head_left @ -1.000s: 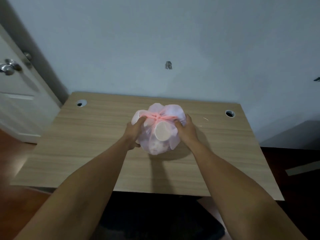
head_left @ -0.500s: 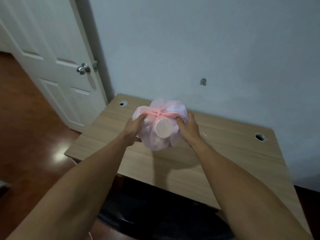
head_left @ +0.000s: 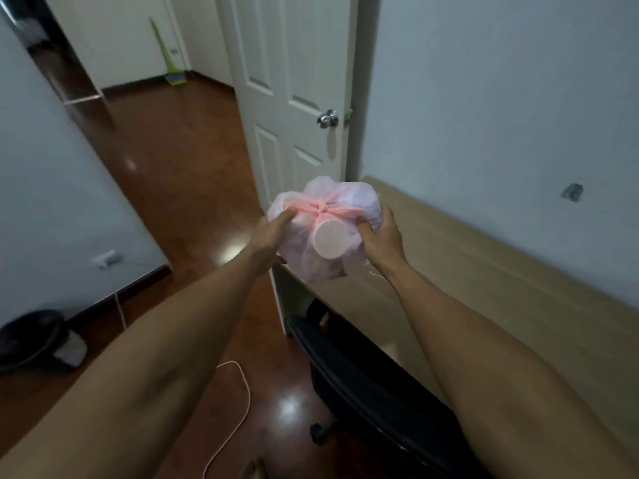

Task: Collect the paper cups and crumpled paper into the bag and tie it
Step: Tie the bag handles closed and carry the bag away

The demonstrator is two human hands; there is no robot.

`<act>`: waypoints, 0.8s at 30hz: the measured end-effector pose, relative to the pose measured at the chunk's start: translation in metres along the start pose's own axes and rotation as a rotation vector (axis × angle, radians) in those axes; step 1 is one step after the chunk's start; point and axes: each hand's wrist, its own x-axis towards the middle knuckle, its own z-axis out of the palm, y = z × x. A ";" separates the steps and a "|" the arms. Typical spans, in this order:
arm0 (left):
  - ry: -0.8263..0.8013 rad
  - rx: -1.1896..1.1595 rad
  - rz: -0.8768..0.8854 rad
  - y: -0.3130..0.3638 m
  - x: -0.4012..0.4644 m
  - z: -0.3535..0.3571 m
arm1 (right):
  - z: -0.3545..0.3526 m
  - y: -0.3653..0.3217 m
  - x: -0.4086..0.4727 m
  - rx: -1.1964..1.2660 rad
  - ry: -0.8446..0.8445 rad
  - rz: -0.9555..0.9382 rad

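Observation:
A thin translucent white bag (head_left: pixel 337 195) is bulging and closed at the top by a pink knot (head_left: pixel 321 210). The round base of a paper cup (head_left: pixel 330 239) presses against the plastic on my side. My left hand (head_left: pixel 271 233) grips the bag's left side and my right hand (head_left: pixel 380 233) grips its right side. Both hold it in the air over the left corner of the wooden desk (head_left: pixel 484 264). Whatever else is in the bag cannot be made out.
A white door (head_left: pixel 297 81) with a round metal knob (head_left: pixel 327 119) stands behind the bag. A black office chair (head_left: pixel 363 378) sits under the desk edge. A pink cord (head_left: pixel 238 402) lies on the dark wood floor. A black fan base (head_left: pixel 31 337) is at far left.
The bag left the desk top and travelled left, past the desk's corner, still in both hands. My view swung left, bringing the door and the floor into sight.

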 end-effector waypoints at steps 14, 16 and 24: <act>0.457 0.037 0.064 -0.013 0.002 -0.338 | 0.325 -0.121 -0.055 -0.016 -0.365 -0.118; 0.523 0.043 0.074 -0.020 -0.005 -0.392 | 0.375 -0.138 -0.073 -0.007 -0.412 -0.134; 0.696 -0.152 0.012 -0.059 -0.026 -0.567 | 0.544 -0.178 -0.144 0.022 -0.587 -0.161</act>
